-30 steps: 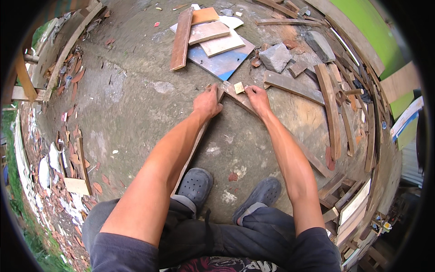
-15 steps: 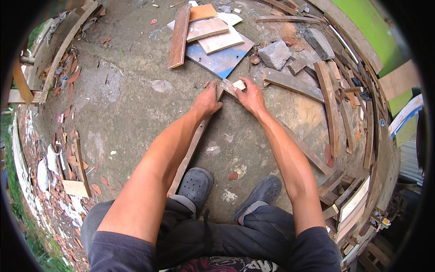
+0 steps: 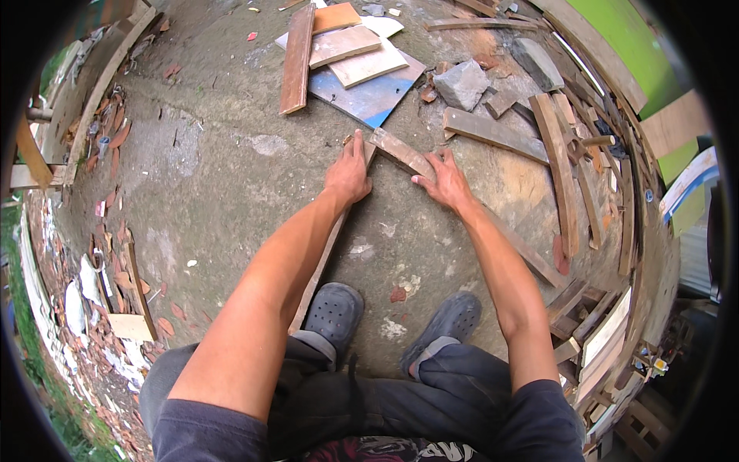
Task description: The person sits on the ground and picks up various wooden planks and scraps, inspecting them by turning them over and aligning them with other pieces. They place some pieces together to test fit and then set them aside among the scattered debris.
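Note:
Two long wooden strips meet at an angle on the ground ahead of me. My left hand (image 3: 349, 174) grips the far end of the left wooden strip (image 3: 332, 235), its fingertips close to the joint. That strip runs back beside my left shoe. Around the right wooden strip (image 3: 402, 153), a short way from the joint, my right hand (image 3: 446, 182) has its fingers closed. The rest of this strip passes under my right forearm and reappears beyond it. The strips' ends lie close together, just short of a blue-and-grey board (image 3: 366, 96); whether they are fastened cannot be seen.
Flat wood pieces (image 3: 369, 65) and a brown plank (image 3: 298, 61) lie on the board. To the right are a grey stone (image 3: 462, 85), scattered timber (image 3: 556, 169) and a slatted wood pile (image 3: 589, 308). Leaves and scraps (image 3: 108, 300) litter the left side. My shoes (image 3: 333, 317) stand nearby.
My right hand has slid back along the right strip, away from the joint. The small pale block it held no longer shows. My left hand has stayed at the left strip's end.

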Demonstrator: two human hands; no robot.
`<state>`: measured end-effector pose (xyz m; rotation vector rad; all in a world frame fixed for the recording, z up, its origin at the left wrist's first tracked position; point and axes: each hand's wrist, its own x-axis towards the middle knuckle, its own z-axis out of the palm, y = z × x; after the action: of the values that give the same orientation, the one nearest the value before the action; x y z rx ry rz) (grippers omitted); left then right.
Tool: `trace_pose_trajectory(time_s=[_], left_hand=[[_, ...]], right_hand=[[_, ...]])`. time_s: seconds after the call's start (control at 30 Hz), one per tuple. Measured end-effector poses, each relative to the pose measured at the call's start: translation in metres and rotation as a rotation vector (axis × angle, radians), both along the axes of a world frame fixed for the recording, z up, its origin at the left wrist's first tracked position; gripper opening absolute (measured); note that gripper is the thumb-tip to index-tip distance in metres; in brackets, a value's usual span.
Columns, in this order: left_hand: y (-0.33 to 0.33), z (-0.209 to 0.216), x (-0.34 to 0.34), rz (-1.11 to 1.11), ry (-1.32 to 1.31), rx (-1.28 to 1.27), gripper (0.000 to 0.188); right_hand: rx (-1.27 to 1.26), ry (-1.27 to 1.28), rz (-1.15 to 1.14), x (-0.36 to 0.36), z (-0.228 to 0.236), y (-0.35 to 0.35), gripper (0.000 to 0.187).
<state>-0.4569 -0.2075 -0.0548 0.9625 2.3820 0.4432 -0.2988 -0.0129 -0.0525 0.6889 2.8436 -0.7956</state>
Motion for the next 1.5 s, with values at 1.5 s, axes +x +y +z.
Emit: trace_pose_trajectory(time_s=[1.5], left_hand=[[-0.001,0.005,0.003,0.054,0.014,-0.067,0.101]], right_hand=[[0.035,-0.1,0.088,0.001,0.028,0.006,0.055]])
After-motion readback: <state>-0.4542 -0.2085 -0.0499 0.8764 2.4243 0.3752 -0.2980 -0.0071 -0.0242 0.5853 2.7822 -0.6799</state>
